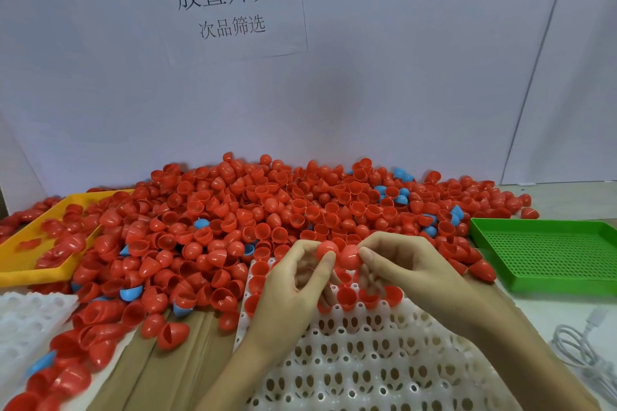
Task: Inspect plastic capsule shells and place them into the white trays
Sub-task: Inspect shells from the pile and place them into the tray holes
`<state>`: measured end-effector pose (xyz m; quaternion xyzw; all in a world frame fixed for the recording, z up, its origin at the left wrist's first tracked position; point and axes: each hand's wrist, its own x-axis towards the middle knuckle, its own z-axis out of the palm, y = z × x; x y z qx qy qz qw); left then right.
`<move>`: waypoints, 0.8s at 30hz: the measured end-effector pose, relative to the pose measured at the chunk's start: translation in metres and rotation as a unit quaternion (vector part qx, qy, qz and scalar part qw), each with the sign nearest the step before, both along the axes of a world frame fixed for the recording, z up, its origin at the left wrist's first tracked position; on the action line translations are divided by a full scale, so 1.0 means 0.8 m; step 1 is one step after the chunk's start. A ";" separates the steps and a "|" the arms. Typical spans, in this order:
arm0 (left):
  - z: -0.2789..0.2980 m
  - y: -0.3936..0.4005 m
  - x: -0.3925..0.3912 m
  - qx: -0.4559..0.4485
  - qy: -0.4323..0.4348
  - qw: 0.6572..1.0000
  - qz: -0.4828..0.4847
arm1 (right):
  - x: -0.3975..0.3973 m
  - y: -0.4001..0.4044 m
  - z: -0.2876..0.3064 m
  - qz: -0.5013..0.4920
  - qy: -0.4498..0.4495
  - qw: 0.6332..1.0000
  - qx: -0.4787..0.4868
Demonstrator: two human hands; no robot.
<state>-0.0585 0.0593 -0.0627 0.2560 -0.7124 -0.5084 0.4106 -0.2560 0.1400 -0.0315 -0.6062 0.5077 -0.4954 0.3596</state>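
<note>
White wall behind my bench, with a paper sign [233, 3] taped up in Chinese characters. Across the back of the tabletop there's a huge heap of red capsule shells [267, 210], with a few blue shells [131, 293] mixed in.

Right now I've got both hands up over the far edge of the white tray [384, 360] that sits at the near edge of the tabletop, right in front of me. My left hand [293, 287] is pinching one red shell [326, 249] between thumb and fingertips, and my right hand [400, 267] is pinching a second red shell [349, 255] the same way. The two shells are touching each other, side by side between my hands. Can't tell whether they're stuck together or just pressed up.

The tray's far rows already have red shells sitting in the holes; the nearer rows are bare.

Yellow tray [20, 263] at the left edge has some red shells in it, green perforated tray [551, 257] at the right edge. Another white tray [30, 320] at the near left corner, and a white cable [581, 350] at the near right.
</note>
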 end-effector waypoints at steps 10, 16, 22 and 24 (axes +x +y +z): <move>0.000 0.001 -0.001 0.040 -0.017 0.999 -0.025 | -0.002 0.003 0.005 0.028 0.014 0.999 -0.019; 0.007 0.007 0.000 0.048 -0.013 0.996 -0.068 | 0.008 0.002 0.001 -0.011 0.069 0.995 -0.064; 0.007 0.009 0.002 0.038 -0.039 0.996 -0.069 | 0.015 0.004 0.000 -0.038 0.086 0.993 -0.069; 0.007 0.010 0.001 0.025 -0.046 0.996 -0.069 | 0.017 0.004 -0.001 -0.043 0.086 0.993 -0.062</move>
